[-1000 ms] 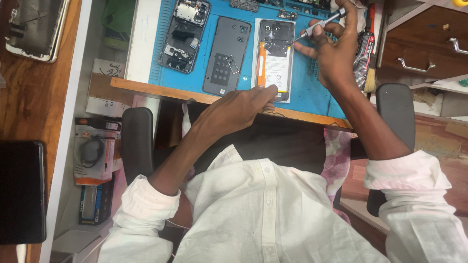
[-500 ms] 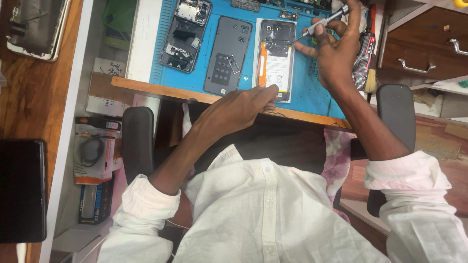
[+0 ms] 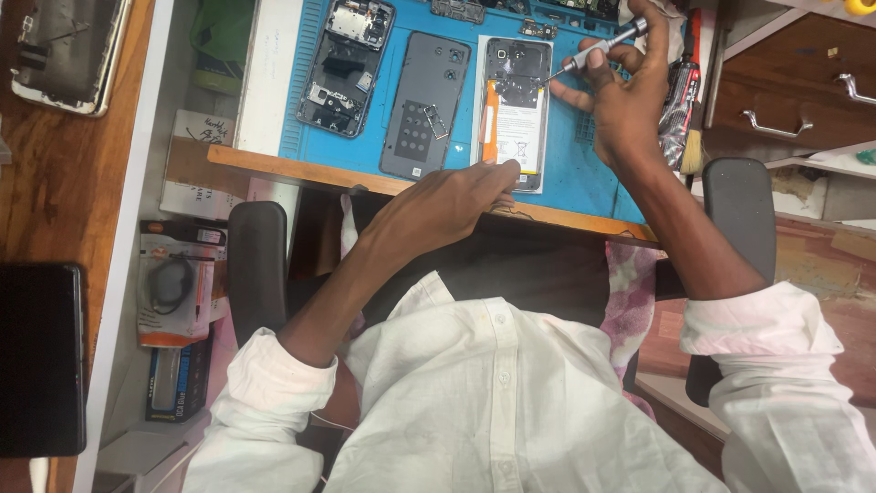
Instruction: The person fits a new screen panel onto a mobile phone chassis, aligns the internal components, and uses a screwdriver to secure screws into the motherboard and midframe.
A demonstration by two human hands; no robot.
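Where the blue work mat (image 3: 584,178) meets the wooden edge of the bench (image 3: 274,164), an opened phone (image 3: 514,110) lies face down with its back removed, showing a white battery and an orange strip along its left side. Left hand (image 3: 447,205): fingers curled and pressed on the near end of the phone, pinning it to the mat; nothing is gripped. Right hand (image 3: 625,100): closed around a slim metal screwdriver (image 3: 598,50), pinched between thumb and fingertips, its tip angled down to the phone's upper right corner. Just left of the phone lies a grey back cover (image 3: 424,105), inner side up, and beyond it a second stripped phone frame (image 3: 347,64) with exposed parts. A brush (image 3: 692,137) and other tools lie at the mat's right edge, near the right wrist. To the far left, on a brown wooden surface, rests another device shell (image 3: 64,50). Both sleeves are white; dark chair armrests (image 3: 257,269) flank the person.
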